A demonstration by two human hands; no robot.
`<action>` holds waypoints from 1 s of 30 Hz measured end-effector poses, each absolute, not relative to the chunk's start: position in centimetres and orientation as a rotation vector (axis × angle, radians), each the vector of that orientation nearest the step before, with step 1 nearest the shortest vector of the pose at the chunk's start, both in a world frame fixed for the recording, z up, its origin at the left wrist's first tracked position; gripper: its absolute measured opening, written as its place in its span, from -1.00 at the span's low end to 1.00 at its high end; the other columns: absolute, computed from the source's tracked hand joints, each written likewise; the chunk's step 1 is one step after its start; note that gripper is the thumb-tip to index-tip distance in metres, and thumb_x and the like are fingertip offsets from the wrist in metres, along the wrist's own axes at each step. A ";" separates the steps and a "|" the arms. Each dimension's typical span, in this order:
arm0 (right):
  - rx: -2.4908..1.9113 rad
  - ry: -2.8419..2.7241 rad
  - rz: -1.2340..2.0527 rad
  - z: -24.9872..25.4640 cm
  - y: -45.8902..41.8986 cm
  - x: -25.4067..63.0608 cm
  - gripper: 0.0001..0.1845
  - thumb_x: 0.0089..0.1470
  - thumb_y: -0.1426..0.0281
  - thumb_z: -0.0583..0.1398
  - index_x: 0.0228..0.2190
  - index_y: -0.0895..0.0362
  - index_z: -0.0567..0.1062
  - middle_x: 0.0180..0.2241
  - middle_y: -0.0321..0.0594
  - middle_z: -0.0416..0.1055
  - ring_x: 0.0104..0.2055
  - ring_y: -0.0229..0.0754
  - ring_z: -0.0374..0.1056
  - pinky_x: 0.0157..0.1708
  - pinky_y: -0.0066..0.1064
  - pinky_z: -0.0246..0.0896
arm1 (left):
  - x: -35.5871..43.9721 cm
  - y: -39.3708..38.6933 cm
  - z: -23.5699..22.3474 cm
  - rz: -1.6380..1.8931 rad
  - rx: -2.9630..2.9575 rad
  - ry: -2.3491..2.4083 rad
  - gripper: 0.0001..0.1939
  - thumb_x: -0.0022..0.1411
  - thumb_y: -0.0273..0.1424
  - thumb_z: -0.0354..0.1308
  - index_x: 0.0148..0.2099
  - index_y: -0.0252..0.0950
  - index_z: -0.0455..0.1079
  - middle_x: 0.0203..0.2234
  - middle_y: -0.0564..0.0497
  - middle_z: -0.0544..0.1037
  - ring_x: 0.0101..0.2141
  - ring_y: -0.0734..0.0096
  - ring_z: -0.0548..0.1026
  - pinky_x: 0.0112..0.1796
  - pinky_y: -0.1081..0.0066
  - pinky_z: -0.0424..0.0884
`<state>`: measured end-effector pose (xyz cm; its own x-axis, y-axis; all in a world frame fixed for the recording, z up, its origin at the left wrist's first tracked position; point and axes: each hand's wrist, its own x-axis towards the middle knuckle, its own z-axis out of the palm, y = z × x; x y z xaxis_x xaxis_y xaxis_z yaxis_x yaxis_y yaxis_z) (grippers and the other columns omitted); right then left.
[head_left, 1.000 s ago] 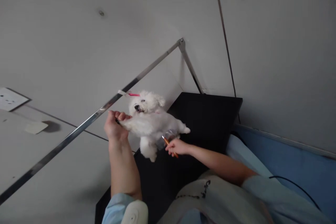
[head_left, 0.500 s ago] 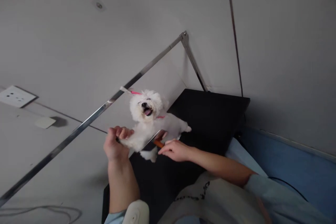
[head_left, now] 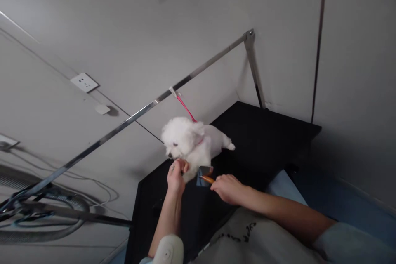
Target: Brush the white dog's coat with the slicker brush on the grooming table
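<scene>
A fluffy white dog (head_left: 182, 134) is on a black grooming table (head_left: 262, 140), its head lowered and turned to the left. My left hand (head_left: 177, 175) is closed around the end of one of its front legs, just under the muzzle. In my right hand (head_left: 229, 189) is the orange wooden handle of a slicker brush (head_left: 204, 175). The brush head is beside the held leg; whether it touches the fur I cannot tell. A pink lead (head_left: 185, 108) runs from the dog's neck up to a metal bar.
The metal grooming arm (head_left: 198, 70) slants above the table. Ridged hoses (head_left: 71, 225) and loose cables are at the lower left. Wall sockets (head_left: 84, 82) sit on the grey wall. My apron (head_left: 247, 235) is against the table's near side.
The dog has turned and dropped its head from facing me to looking left and down. The brush has come away from its chest towards me. The whole view has shifted left.
</scene>
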<state>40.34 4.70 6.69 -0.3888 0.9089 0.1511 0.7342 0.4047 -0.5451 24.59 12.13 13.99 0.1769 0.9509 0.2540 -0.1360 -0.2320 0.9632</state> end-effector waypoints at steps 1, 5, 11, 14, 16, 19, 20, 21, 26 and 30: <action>-1.365 -2.253 0.538 6.5 4.4 40.4 -0.65 0.17 0.46 0.06 -0.16 -0.01 0.60 -0.26 -0.17 0.55 -0.22 -0.15 0.46 -0.27 -0.42 0.22 | 24.6 11.9 13.3 1.294 1.376 0.867 -0.37 -0.04 0.12 0.26 -0.66 -0.25 0.07 -0.73 0.14 0.11 -0.62 0.55 0.10 -0.55 0.46 0.12; -1.403 -2.277 0.530 5.4 4.5 41.3 -0.66 0.15 0.47 0.08 -0.17 -0.02 0.60 -0.22 -0.16 0.55 -0.17 -0.11 0.47 -0.27 -0.41 0.22 | 24.6 11.3 11.7 1.421 1.318 0.909 -0.40 0.00 0.08 0.26 -0.64 -0.25 0.07 -0.68 0.13 0.14 -0.57 0.53 0.15 -0.50 0.47 0.18; -1.460 -2.292 0.573 4.6 4.4 43.3 -0.67 0.16 0.46 0.07 -0.19 0.01 0.61 -0.25 -0.14 0.56 -0.19 -0.08 0.48 -0.27 -0.38 0.24 | 24.9 10.3 10.9 1.474 1.214 0.940 -0.44 0.03 0.00 0.29 -0.62 -0.28 0.10 -0.66 0.12 0.20 -0.55 0.54 0.20 -0.49 0.52 0.24; -1.243 -2.352 0.544 5.8 4.3 43.6 -0.64 0.16 0.46 0.07 -0.14 -0.06 0.59 -0.19 -0.20 0.55 -0.15 -0.12 0.47 -0.26 -0.41 0.23 | 25.0 9.7 10.7 1.501 1.253 0.941 -0.45 0.04 0.02 0.27 -0.60 -0.29 0.15 -0.46 0.00 0.42 -0.37 0.43 0.38 -0.32 0.45 0.38; -1.329 -2.352 0.573 6.5 4.0 44.0 -0.64 0.15 0.49 0.06 -0.20 -0.02 0.61 -0.23 -0.18 0.56 -0.19 -0.12 0.47 -0.29 -0.42 0.22 | 25.0 9.4 10.6 1.464 1.282 0.966 -0.45 0.04 0.07 0.23 -0.58 -0.30 0.22 -0.23 -0.11 0.49 -0.17 0.27 0.44 -0.20 0.35 0.42; -1.254 -2.357 0.584 7.3 3.4 44.8 -0.66 0.16 0.46 0.07 -0.21 -0.01 0.62 -0.28 -0.19 0.57 -0.24 -0.14 0.48 -0.30 -0.42 0.22 | 25.1 9.0 10.6 1.365 1.353 1.005 -0.45 0.05 0.11 0.19 -0.55 -0.32 0.30 -0.09 -0.20 0.50 -0.06 0.13 0.43 -0.10 0.24 0.41; -1.162 -2.367 0.585 7.4 3.3 45.2 -0.66 0.15 0.45 0.08 -0.18 -0.04 0.61 -0.25 -0.21 0.57 -0.23 -0.15 0.48 -0.29 -0.43 0.22 | 25.3 8.9 10.6 1.344 1.379 1.011 -0.45 0.05 0.11 0.19 -0.56 -0.32 0.30 -0.09 -0.20 0.52 -0.06 0.13 0.44 -0.08 0.23 0.40; -1.086 -2.371 0.592 7.6 3.2 45.6 -0.65 0.15 0.44 0.08 -0.15 -0.06 0.60 -0.22 -0.23 0.57 -0.21 -0.15 0.48 -0.28 -0.43 0.23 | 25.5 8.8 10.5 1.335 1.390 1.010 -0.44 0.04 0.10 0.21 -0.57 -0.32 0.30 -0.12 -0.19 0.53 -0.08 0.15 0.45 -0.07 0.23 0.40; -1.406 -2.295 0.633 7.5 3.5 48.0 -0.67 0.11 0.50 0.09 -0.26 0.02 0.64 -0.27 -0.16 0.58 -0.21 -0.09 0.49 -0.28 -0.39 0.24 | 27.1 8.9 9.8 1.307 1.233 0.984 -0.39 -0.07 0.16 0.25 -0.56 -0.35 0.26 -0.15 -0.16 0.53 -0.25 0.28 0.46 -0.19 0.24 0.44; -1.192 -2.294 0.645 6.9 4.5 48.9 -0.66 0.11 0.47 0.11 -0.20 -0.06 0.62 -0.19 -0.23 0.56 -0.17 -0.12 0.47 -0.23 -0.41 0.24 | 28.3 9.2 9.3 1.444 1.240 1.024 -0.39 -0.06 0.11 0.28 -0.58 -0.33 0.17 -0.23 -0.12 0.52 -0.17 0.25 0.44 -0.18 0.27 0.42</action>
<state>48.93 4.50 6.91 -0.5103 0.8385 0.1910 0.6159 0.5114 -0.5992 28.29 9.20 9.35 -0.0442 0.9782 0.2027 -0.1320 -0.2069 0.9694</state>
